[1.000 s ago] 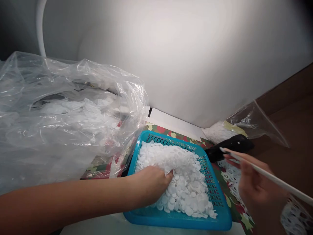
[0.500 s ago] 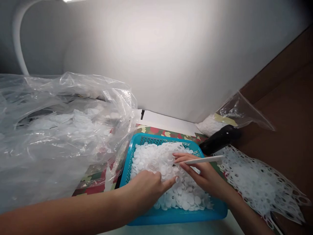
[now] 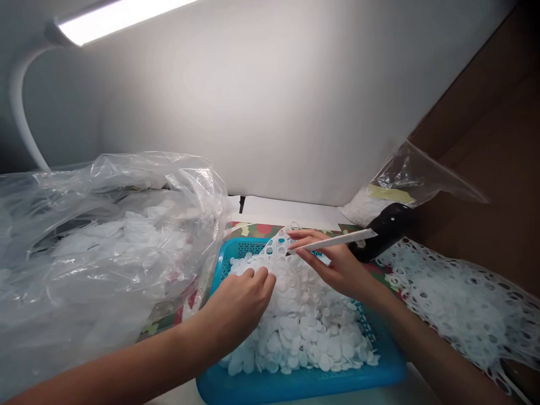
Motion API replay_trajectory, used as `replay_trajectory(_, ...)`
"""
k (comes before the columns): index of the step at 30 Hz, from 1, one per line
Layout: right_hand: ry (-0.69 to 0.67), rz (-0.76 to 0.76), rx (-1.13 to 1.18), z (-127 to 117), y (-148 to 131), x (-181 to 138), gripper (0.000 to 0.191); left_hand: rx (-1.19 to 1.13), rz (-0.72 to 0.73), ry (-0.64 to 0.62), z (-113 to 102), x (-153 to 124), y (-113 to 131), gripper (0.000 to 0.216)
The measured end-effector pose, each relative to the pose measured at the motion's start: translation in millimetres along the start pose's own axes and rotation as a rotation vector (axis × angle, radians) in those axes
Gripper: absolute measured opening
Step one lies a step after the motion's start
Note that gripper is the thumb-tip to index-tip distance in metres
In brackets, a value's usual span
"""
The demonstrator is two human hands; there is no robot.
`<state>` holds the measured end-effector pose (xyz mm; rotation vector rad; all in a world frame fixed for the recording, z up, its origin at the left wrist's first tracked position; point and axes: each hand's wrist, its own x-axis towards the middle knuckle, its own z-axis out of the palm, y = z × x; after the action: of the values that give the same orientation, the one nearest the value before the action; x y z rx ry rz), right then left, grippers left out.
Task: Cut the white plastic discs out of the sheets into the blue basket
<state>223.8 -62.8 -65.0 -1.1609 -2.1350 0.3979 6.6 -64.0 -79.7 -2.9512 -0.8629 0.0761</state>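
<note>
A blue plastic basket (image 3: pixel 304 382) in front of me is heaped with several small white round discs (image 3: pixel 304 332). My left hand (image 3: pixel 236 306) rests on the heap, its fingers curled round the near edge of a white perforated sheet (image 3: pixel 282 247) that rises from the pile. My right hand (image 3: pixel 333 261) is at the sheet's far edge and grips a thin white stick (image 3: pixel 337 241) between thumb and fingers, its tip against the sheet.
A big clear plastic bag (image 3: pixel 101 242) holding white material fills the left. White punched-out sheets (image 3: pixel 455 304) lie to the right, with a black tool (image 3: pixel 388 228) and a small clear bag (image 3: pixel 405 191) behind. A lamp (image 3: pixel 113 19) shines above; a brown wall stands right.
My right hand has come in from the right with the stick to the basket. Both hands have lifted a perforated sheet out of the discs. The view has tilted upward.
</note>
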Motion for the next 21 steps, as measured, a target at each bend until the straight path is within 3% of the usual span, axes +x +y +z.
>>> replay_trajectory(2, -0.003, -0.022, 0.012, 0, 1, 5, 0.020, -0.004, 0.054, -0.017, -2, -1, 3, 0.024)
replay_trajectory(5, -0.025, -0.040, 0.028, 1, 3, 9, 0.020, -0.150, 0.332, -0.057, -11, -7, 15, 0.022)
replay_trajectory(7, -0.041, -0.037, 0.035, 3, 7, 8, 0.020, -0.186, 0.426, -0.091, -16, -9, 20, 0.029)
replay_trajectory(12, -0.042, -0.020, 0.053, 9, 19, 2, 0.018, -0.015, 0.236, -0.077, -11, -3, 16, 0.043)
replay_trajectory(16, 0.035, 0.006, 0.079, 9, 19, 0, 0.018, -0.097, 0.445, -0.105, -11, -1, 18, 0.039)
replay_trajectory(18, 0.082, 0.006, 0.108, 6, 16, -1, 0.018, -0.047, 0.429, -0.024, -8, -4, 23, 0.034)
replay_trajectory(21, 0.065, -0.022, 0.168, 2, 10, -3, 0.017, 0.071, 0.227, 0.165, 6, -11, 32, 0.032)
